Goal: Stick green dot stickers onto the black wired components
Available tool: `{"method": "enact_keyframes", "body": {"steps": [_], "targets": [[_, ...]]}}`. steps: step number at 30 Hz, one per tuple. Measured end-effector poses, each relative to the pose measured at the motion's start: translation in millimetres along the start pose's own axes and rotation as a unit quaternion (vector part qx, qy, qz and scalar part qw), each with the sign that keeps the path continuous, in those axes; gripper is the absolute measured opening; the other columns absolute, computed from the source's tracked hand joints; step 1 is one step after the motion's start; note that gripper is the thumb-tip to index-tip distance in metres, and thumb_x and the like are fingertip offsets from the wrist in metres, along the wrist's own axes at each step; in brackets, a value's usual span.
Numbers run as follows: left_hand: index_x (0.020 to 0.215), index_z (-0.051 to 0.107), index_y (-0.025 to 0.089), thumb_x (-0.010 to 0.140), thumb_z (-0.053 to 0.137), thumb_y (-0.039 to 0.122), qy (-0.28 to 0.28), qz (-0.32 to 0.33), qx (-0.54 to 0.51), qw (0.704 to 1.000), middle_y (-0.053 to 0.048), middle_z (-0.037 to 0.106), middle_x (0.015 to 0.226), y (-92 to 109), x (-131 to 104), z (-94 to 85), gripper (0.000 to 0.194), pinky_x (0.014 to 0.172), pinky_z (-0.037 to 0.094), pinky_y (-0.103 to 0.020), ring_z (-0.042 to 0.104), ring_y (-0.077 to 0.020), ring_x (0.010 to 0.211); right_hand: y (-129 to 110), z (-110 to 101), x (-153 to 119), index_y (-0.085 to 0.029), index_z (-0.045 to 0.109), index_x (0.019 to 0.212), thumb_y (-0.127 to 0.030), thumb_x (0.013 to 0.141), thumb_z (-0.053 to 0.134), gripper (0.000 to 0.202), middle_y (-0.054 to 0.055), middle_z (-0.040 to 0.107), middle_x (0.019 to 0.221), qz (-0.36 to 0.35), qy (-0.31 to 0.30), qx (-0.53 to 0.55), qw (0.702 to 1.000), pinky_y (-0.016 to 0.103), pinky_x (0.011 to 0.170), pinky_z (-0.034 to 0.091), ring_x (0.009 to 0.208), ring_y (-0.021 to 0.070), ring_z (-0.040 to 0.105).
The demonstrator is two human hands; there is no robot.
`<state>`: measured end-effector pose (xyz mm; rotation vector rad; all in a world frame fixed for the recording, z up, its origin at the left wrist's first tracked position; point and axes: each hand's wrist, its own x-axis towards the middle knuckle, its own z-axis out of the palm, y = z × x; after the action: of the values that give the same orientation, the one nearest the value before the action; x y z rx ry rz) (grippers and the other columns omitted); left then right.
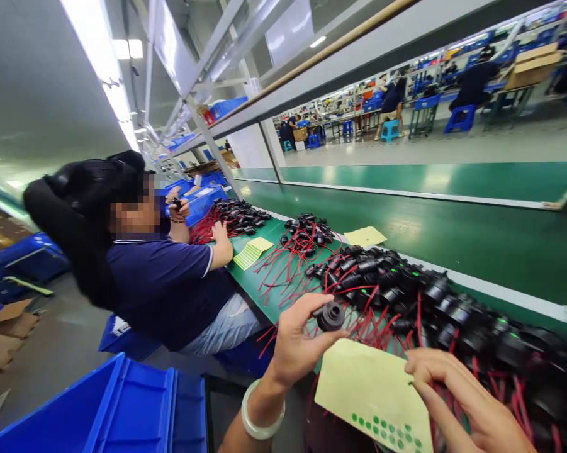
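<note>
My left hand, with a pale bangle at the wrist, is closed on a black round part with a ringed, hollow end. Its fingers and thumb pinch the part from both sides. Under it hangs a yellow sheet of green dot stickers, with dots along its lower part. My right hand is closed at the sheet's right edge. A tiny green spot shows by its fingertips. Behind both hands lies a heap of black parts with red wires, some bearing green dots.
A co-worker sits at left, handling similar parts. On the green table lie another sticker sheet, a yellow sheet and a smaller pile. Blue bins stand at lower left. A green conveyor runs behind.
</note>
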<state>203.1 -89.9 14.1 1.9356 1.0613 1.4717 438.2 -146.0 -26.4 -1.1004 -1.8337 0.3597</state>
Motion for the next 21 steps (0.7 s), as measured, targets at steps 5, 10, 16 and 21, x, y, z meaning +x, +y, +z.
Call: {"method": "enact_keyframes", "body": {"steps": [5,10,16,21], "targets": [[0.099,0.057,0.021,0.071,0.081,0.026,-0.05,-0.023,-0.051,0.997,-0.002,0.061,0.088,16,-24,30.4,0.038,0.069,0.05,-0.025,0.06,-0.0144,0.078,-46,-16,16,-0.025,0.051,0.09,-0.023,0.095,0.045,0.008,0.006,0.059,0.1,0.007,-0.001,0.031,0.999,0.021,0.072,0.054,0.09,0.0147,0.062],[0.106,0.049,0.022,0.079,0.073,0.035,-0.085,-0.239,-0.256,0.933,0.002,0.058,0.079,20,-31,44.7,0.038,0.06,0.045,-0.021,0.054,-0.0097,0.065,-54,-20,9,-0.024,0.053,0.088,-0.022,0.095,0.046,0.01,0.006,0.059,0.101,0.032,0.013,0.036,0.999,0.023,0.071,0.054,0.089,0.0157,0.061],[0.127,0.053,0.016,0.09,0.055,0.041,-0.13,-0.273,-0.373,0.877,-0.011,0.067,0.102,17,-40,41.3,0.044,0.079,0.053,-0.032,0.065,-0.0176,0.084,-48,-24,5,-0.024,0.053,0.087,-0.027,0.097,0.046,0.012,0.008,0.059,0.105,0.068,0.008,0.044,0.997,0.027,0.074,0.055,0.095,0.0184,0.062],[0.129,0.057,0.021,0.084,0.067,0.032,-0.122,-0.168,-0.145,0.967,-0.01,0.068,0.117,22,-55,40.0,0.047,0.091,0.054,-0.033,0.066,-0.0221,0.103,-52,-25,11,-0.025,0.051,0.092,-0.024,0.097,0.047,0.007,0.006,0.056,0.106,0.032,-0.024,0.038,0.998,0.026,0.079,0.052,0.098,0.0162,0.059]]}}
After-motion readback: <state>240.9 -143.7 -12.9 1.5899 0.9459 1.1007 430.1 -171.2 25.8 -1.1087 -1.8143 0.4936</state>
